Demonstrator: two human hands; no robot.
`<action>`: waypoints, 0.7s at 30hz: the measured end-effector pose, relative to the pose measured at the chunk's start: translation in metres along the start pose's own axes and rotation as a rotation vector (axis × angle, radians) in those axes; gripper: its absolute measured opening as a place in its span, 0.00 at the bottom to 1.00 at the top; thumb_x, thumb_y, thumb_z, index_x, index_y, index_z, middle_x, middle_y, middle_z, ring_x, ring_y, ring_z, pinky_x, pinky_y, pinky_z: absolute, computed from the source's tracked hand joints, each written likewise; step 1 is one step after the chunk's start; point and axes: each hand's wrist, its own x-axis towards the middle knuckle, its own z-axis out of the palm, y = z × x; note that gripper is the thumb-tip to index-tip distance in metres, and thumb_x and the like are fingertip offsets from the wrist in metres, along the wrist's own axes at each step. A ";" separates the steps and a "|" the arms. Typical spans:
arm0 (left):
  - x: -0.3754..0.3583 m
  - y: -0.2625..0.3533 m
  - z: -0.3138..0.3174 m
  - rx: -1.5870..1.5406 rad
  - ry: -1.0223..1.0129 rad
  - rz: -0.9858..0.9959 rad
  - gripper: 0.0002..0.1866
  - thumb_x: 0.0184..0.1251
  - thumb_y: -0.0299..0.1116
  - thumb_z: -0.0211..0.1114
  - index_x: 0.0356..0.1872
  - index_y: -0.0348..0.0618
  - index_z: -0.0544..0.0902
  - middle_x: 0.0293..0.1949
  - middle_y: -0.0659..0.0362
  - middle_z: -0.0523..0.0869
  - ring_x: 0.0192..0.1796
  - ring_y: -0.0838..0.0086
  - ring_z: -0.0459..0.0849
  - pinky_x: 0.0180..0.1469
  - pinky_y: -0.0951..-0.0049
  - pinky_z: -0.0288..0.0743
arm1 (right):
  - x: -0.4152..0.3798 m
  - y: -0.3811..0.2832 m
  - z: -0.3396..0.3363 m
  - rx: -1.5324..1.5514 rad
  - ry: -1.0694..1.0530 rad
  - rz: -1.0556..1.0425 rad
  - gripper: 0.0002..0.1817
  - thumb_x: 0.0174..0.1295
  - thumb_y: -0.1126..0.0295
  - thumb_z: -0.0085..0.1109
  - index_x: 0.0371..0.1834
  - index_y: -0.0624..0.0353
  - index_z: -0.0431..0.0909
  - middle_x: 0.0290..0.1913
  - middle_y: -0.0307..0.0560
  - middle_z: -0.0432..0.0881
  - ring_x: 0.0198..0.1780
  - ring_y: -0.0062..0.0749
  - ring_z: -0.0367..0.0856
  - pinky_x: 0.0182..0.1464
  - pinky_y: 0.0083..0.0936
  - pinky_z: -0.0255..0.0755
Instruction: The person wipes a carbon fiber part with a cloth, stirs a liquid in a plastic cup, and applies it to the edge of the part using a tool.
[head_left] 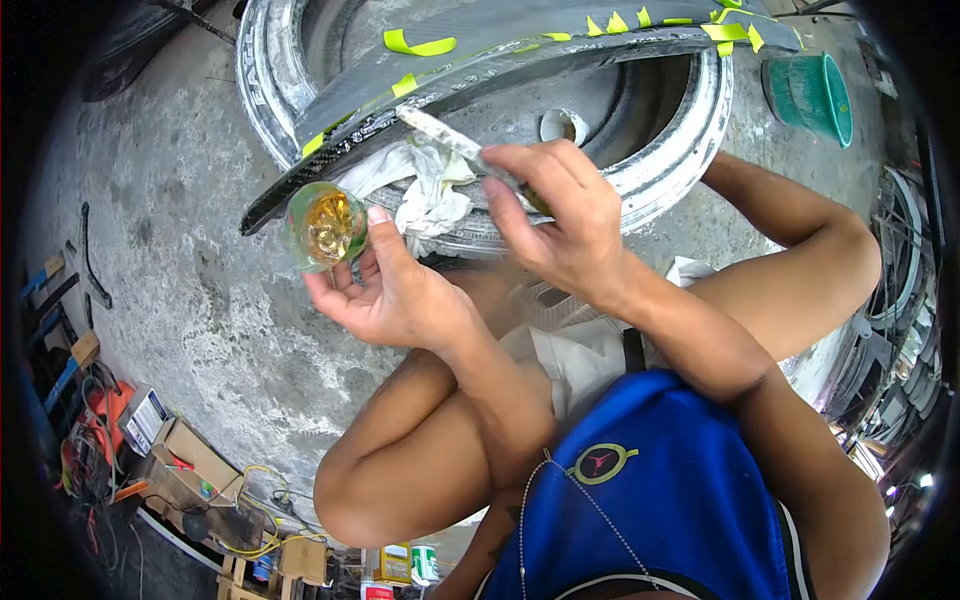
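Note:
My left hand [395,295] is closed around a clear, green-tinted cup [327,228] with amber liquid in the bottom. Between the thumb and fingers of my right hand [565,215] is a narrow whitish stick [440,132] with dark smudges; its far tip overlaps the edge of a long dark curved panel [500,50]. Bits of yellow-green tape [420,43] cling along that edge. Just right of the cup, a crumpled white rag [430,195] hangs below the panel.
The panel rests over a whitened tire [690,160] on the stained concrete floor [180,240]. A green bucket [808,95] stands at the upper right. Cables, a cardboard box [200,460] and cans [395,562] crowd the lower left. My bent legs flank the work.

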 end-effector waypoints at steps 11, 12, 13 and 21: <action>0.000 -0.001 0.000 -0.021 -0.030 0.013 0.40 0.60 0.21 0.83 0.70 0.28 0.68 0.55 0.48 0.80 0.50 0.67 0.86 0.48 0.72 0.84 | -0.002 0.001 0.003 -0.001 0.021 -0.030 0.16 0.58 0.83 0.73 0.50 0.62 0.88 0.41 0.49 0.89 0.37 0.38 0.86 0.39 0.30 0.80; 0.000 -0.001 0.000 -0.023 -0.031 0.014 0.40 0.60 0.21 0.83 0.70 0.28 0.68 0.55 0.48 0.80 0.50 0.67 0.86 0.48 0.72 0.84 | -0.003 0.001 0.005 0.009 0.017 -0.014 0.15 0.58 0.82 0.73 0.50 0.62 0.88 0.41 0.48 0.89 0.37 0.39 0.87 0.40 0.30 0.81; 0.001 -0.002 -0.001 -0.023 -0.028 0.014 0.40 0.60 0.22 0.83 0.70 0.28 0.69 0.55 0.48 0.80 0.50 0.67 0.86 0.48 0.72 0.84 | -0.002 0.003 0.004 0.009 0.017 -0.015 0.15 0.58 0.82 0.73 0.50 0.62 0.88 0.41 0.48 0.89 0.37 0.39 0.87 0.40 0.30 0.81; 0.000 0.002 -0.001 0.003 -0.025 0.013 0.39 0.60 0.22 0.84 0.69 0.28 0.70 0.54 0.49 0.80 0.50 0.67 0.86 0.47 0.71 0.84 | 0.004 0.021 -0.029 -0.169 0.058 -0.034 0.16 0.58 0.81 0.72 0.51 0.61 0.87 0.40 0.51 0.87 0.38 0.45 0.86 0.39 0.35 0.82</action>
